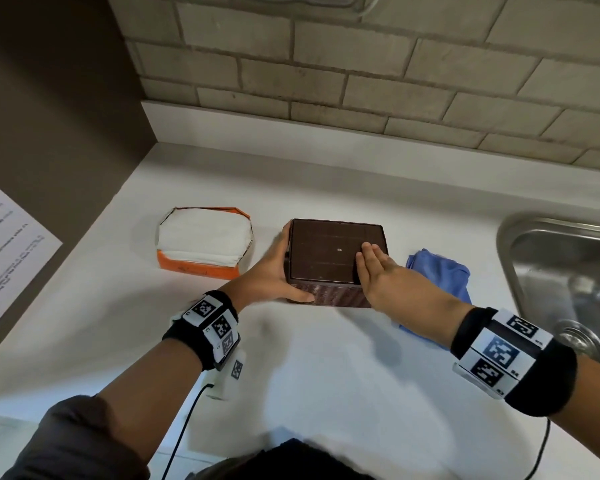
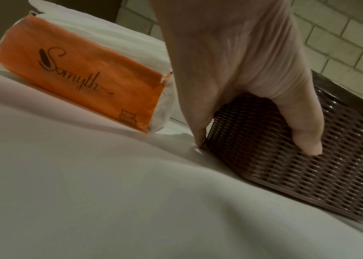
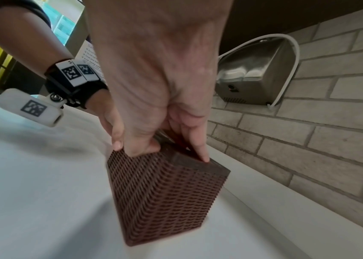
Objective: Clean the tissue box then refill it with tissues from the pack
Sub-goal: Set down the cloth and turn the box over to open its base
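A brown woven tissue box [image 1: 326, 258] [image 2: 309, 175] [image 3: 165, 201] stands on the white counter [image 1: 326, 358] with a smooth flat panel facing up. My left hand [image 1: 279, 268] [image 2: 242, 84] grips its left end, thumb on the front face and fingers along the left side. My right hand [image 1: 374, 268] [image 3: 167, 122] lies flat on the panel's right part with straight fingers. To the box's left lies an orange tissue pack [image 1: 201, 240] [image 2: 76, 75], its top torn open on white tissues.
A blue cloth [image 1: 440, 275] lies crumpled just right of the box, partly under my right forearm. A steel sink [image 1: 561, 271] is set into the counter at the far right. A hand dryer [image 3: 258, 75] hangs on the brick wall behind. A brown side wall with a printed notice [image 1: 4, 244] closes the left.
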`<state>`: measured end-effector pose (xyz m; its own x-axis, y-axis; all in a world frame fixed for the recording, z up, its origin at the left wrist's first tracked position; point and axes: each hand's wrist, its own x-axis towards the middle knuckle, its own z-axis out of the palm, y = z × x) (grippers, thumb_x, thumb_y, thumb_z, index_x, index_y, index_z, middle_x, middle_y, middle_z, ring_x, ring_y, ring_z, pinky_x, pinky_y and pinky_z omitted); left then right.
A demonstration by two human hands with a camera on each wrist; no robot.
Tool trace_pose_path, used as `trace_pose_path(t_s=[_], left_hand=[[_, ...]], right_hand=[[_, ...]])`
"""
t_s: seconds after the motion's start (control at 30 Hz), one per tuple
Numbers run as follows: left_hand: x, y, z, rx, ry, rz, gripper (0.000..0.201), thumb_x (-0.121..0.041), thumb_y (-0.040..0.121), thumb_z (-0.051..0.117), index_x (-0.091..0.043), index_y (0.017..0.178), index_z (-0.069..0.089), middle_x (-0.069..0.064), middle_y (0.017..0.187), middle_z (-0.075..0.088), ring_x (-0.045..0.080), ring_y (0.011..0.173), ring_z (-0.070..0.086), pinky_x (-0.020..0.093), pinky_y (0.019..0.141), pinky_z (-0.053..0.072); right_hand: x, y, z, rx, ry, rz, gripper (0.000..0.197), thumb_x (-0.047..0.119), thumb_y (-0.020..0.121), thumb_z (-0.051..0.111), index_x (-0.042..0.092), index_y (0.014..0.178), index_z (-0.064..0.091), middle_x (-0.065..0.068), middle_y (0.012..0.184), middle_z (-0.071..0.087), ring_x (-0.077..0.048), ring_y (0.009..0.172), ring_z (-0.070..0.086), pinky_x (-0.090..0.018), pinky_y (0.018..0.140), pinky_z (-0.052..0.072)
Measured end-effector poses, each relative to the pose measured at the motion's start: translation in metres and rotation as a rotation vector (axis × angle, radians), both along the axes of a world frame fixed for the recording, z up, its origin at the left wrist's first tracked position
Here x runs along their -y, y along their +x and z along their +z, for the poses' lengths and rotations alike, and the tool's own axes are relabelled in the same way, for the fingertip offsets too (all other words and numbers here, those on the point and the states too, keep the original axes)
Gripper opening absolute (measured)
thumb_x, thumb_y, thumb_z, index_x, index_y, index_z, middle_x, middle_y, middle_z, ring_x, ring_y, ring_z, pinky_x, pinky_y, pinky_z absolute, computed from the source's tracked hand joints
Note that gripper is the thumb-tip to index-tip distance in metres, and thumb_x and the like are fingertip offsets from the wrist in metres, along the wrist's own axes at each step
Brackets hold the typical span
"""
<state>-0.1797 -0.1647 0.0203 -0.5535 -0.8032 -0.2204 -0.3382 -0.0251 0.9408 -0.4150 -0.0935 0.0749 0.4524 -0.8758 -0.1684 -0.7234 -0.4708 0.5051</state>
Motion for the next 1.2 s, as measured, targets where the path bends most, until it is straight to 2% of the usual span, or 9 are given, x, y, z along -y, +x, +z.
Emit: trace_pose_path(t_s=[0.17,0.27,0.4,0.53,0.67,0.93,1.03,1.1,1.2], left_hand=[[0.002,0.000,-0.002,0.019,-0.082,0.001,0.137,-0.028,0.051,0.096,-0.040,0.156,0.009,-0.002,0.150,0.039,0.017,0.137,0.047,0.048,0.113,0.044],[0.003,0.002,-0.002,0.015,-0.091,-0.007,0.133,-0.027,0.051,0.096,-0.043,0.153,0.014,-0.004,0.151,0.040,0.016,0.137,0.047,0.048,0.113,0.044],[0.002,0.005,-0.004,-0.069,-0.049,0.027,0.123,-0.020,0.046,0.094,-0.078,0.128,0.023,-0.010,0.148,0.044,0.006,0.130,0.054,0.042,0.107,0.050],[0.001,0.003,0.000,-0.095,-0.027,0.034,0.117,-0.021,0.041,0.093,-0.083,0.116,0.027,-0.013,0.144,0.046,0.006,0.124,0.057,0.032,0.095,0.056],[-0.001,0.000,0.009,-0.094,-0.015,0.039,0.121,-0.005,0.048,0.092,-0.087,0.110,0.028,-0.005,0.148,0.043,0.012,0.128,0.055,0.050,0.089,0.060],[-0.002,0.000,0.012,-0.066,0.009,0.030,0.122,0.014,0.061,0.087,-0.074,0.115,0.022,-0.014,0.138,0.046,0.004,0.119,0.059,0.027,0.079,0.061],[-0.003,0.001,0.014,-0.010,0.007,0.022,0.121,-0.006,0.054,0.091,-0.067,0.133,0.024,-0.006,0.145,0.047,0.014,0.130,0.055,0.041,0.098,0.057],[-0.003,0.003,0.013,0.016,0.014,0.015,0.129,-0.015,0.050,0.091,-0.059,0.145,0.015,-0.005,0.148,0.046,0.014,0.133,0.053,0.044,0.103,0.054],[-0.002,0.005,0.010,0.012,0.051,0.010,0.134,-0.005,0.056,0.090,-0.053,0.150,0.007,-0.006,0.149,0.045,0.011,0.130,0.055,0.040,0.098,0.057]], right_hand=[[-0.007,-0.015,0.027,-0.006,0.053,0.139,0.062,-0.002,0.061,0.060,-0.006,0.123,0.057,-0.027,0.125,0.059,-0.029,0.096,0.071,-0.024,0.054,0.057],[-0.014,-0.018,0.036,-0.005,-0.002,0.064,0.062,0.013,0.059,0.074,0.006,0.120,0.065,-0.015,0.124,0.065,-0.018,0.089,0.073,-0.022,0.048,0.051],[-0.015,-0.024,0.022,0.063,0.023,0.013,0.071,0.002,0.081,0.065,-0.001,0.144,0.031,-0.028,0.144,0.040,-0.033,0.126,0.052,-0.030,0.068,0.058],[-0.011,-0.026,0.017,0.063,0.073,-0.021,0.069,-0.001,0.067,0.079,-0.008,0.130,0.050,-0.031,0.128,0.056,-0.036,0.109,0.064,-0.033,0.057,0.060],[-0.008,-0.022,0.017,0.028,0.065,0.041,0.068,0.005,0.056,0.086,-0.011,0.117,0.060,-0.032,0.114,0.064,-0.039,0.096,0.069,-0.035,0.054,0.058],[-0.012,-0.010,0.021,0.011,-0.029,0.048,0.063,0.002,0.058,0.083,-0.009,0.116,0.062,-0.036,0.105,0.066,-0.043,0.092,0.069,-0.039,0.067,0.059],[-0.007,-0.013,0.037,0.104,-0.030,-0.047,0.061,-0.002,0.062,0.079,-0.013,0.119,0.058,-0.037,0.106,0.065,-0.045,0.088,0.069,-0.040,0.058,0.058],[-0.004,-0.013,0.050,0.173,0.048,-0.034,0.062,0.000,0.070,0.075,-0.013,0.126,0.051,-0.038,0.115,0.060,-0.048,0.089,0.067,-0.044,0.064,0.058],[-0.004,-0.019,0.052,0.299,0.110,-0.045,0.058,0.009,0.090,0.054,-0.005,0.142,0.033,-0.029,0.144,0.040,-0.042,0.103,0.064,-0.045,0.079,0.057]])
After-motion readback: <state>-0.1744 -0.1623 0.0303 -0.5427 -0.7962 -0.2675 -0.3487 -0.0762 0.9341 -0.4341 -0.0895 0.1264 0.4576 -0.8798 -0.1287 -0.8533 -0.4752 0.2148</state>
